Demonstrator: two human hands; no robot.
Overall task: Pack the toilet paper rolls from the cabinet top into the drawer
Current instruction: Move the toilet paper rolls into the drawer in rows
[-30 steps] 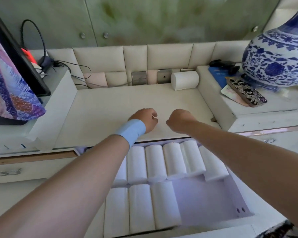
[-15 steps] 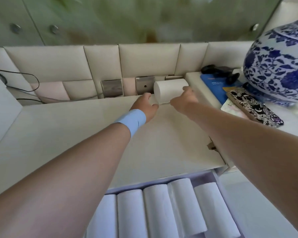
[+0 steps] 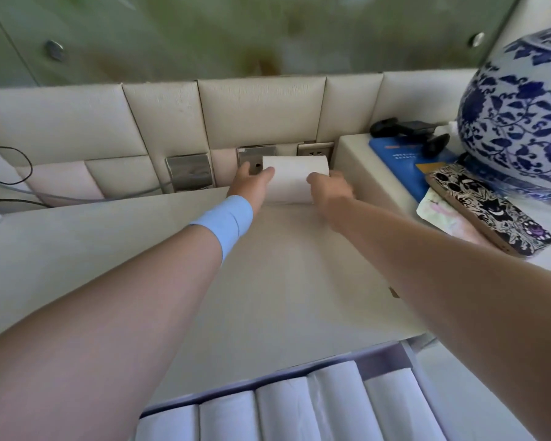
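Note:
One white toilet paper roll (image 3: 291, 178) lies on its side at the back of the cream cabinet top (image 3: 268, 281), against the padded wall. My left hand (image 3: 252, 186), with a light blue wristband, grips the roll's left end. My right hand (image 3: 330, 187) grips its right end. The roll rests between both hands. Below, at the bottom edge, the open drawer (image 3: 385, 361) shows a row of several white rolls (image 3: 334, 405) lying side by side.
A raised side shelf (image 3: 353, 154) on the right carries a large blue-and-white vase (image 3: 522, 122), a patterned phone (image 3: 487, 208), a blue booklet (image 3: 395, 154) and a black object (image 3: 398, 128). Metal socket plates (image 3: 190, 171) sit in the back wall. Cables (image 3: 13, 173) trail at far left.
Both hands went from fists near the cabinet's front edge to the back wall and closed on the roll's two ends. The view moved forward, so less of the drawer shows.

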